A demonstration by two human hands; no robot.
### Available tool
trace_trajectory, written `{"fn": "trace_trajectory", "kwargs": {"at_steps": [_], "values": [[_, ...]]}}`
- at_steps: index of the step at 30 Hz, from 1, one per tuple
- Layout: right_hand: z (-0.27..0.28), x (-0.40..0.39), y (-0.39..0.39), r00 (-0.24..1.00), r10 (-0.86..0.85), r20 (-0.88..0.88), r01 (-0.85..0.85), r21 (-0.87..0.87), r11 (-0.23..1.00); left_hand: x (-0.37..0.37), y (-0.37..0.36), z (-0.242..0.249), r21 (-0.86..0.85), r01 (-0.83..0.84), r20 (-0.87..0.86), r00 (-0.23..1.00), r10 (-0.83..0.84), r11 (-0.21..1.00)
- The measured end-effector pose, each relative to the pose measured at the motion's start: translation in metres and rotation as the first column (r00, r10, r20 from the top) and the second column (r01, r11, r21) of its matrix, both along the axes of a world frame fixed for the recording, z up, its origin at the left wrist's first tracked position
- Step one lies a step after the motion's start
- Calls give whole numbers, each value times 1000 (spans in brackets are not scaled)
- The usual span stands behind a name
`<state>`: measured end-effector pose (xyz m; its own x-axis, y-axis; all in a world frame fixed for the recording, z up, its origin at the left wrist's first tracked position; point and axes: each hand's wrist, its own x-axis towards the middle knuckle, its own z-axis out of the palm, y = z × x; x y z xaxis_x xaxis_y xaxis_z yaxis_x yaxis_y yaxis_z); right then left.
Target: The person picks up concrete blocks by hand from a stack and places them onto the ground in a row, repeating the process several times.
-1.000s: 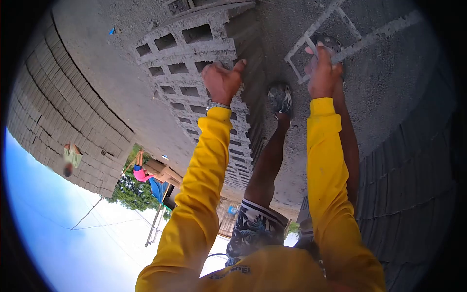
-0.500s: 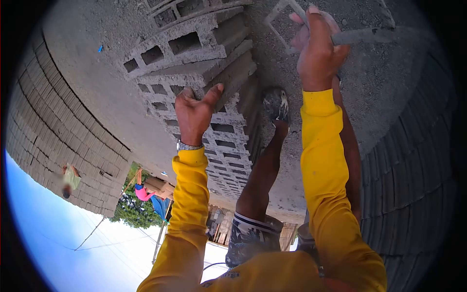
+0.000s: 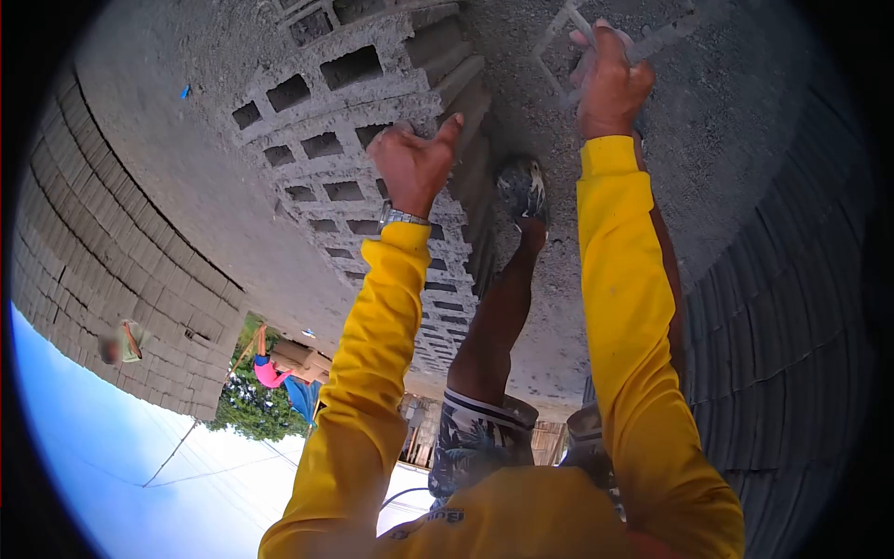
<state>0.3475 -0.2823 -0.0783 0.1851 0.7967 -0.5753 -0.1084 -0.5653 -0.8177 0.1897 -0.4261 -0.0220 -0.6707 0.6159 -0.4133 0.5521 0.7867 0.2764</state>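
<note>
My left hand (image 3: 414, 168), with a metal watch at the wrist, has its fingers curled at a cavity of a grey hollow concrete block (image 3: 335, 126), its thumb along the block's edge. This block lies flush in the tall stack of hollow blocks (image 3: 358, 226). To the right of the stack, my right hand (image 3: 613, 84) is closed round the bar of a thin grey metal frame (image 3: 549, 58). The frame is blurred against the ground, and part of it is hidden behind the hand.
Beside the stack is my shoe (image 3: 521, 189) on gravelly ground (image 3: 694, 149). Long rows of stacked blocks stand at the left (image 3: 112, 252) and right (image 3: 792, 307). One person (image 3: 133, 342) is at the left rows; another, in pink (image 3: 270, 373), is farther off.
The tilted block under my left hand has come down level on the stack. My left hand has moved right and slightly up; my right hand has moved slightly with the metal frame.
</note>
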Motion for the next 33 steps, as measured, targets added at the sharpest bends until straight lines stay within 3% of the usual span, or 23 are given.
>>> {"fn": "trace_trajectory", "kwargs": {"at_steps": [3,6,7,8,10,12,13,16,17,19,23,26,28,29,32,33], "values": [[12,33,-4,999,-3,44,4,-38,999,6,8,-6,-196,30,-26,999,-35,980],[29,55,-17,997,-54,51,56,-46,997,-21,-22,14,164,-144,358,930,77,976],[38,57,-22,995,-89,50,92,-58,994,-26,-22,44,218,-84,353,935,2,972],[50,57,-30,991,-126,52,130,-76,989,-30,-34,59,325,-86,242,970,6,942],[75,52,-52,972,-232,21,233,-96,968,-35,-62,84,112,-230,211,956,203,967],[92,55,-75,955,-292,-54,285,-118,951,-17,-92,67,155,-38,162,987,12,987],[92,60,-91,966,-230,-121,219,-96,971,-4,-107,46,215,39,102,993,-62,976],[106,56,-111,961,-104,-256,67,-149,987,22,-99,16,-76,256,-74,962,-261,964],[87,69,-121,945,-64,-319,-6,-213,977,25,-96,8,-150,185,-83,976,-199,971],[68,66,-127,968,-161,-194,93,-320,943,32,-79,-5,-293,50,-116,989,-87,955],[16,64,-161,976,-211,-60,162,-450,878,31,-90,-14,-183,-110,-65,993,100,977],[-1,56,-168,972,-225,-75,188,-336,923,23,-94,-1,-201,-172,14,984,178,964],[13,56,-163,977,-192,-96,169,-207,963,23,-95,23,-10,-300,218,930,295,954],[7,61,-166,986,-132,-106,116,-140,983,32,-80,47,-28,-305,269,915,301,952],[3,58,-153,989,-107,-104,99,-77,992,20,-91,44,-32,-185,213,959,188,982],[3,58,-145,989,-91,-117,89,-21,996,21,-92,42,-42,-214,203,955,218,976]]}}
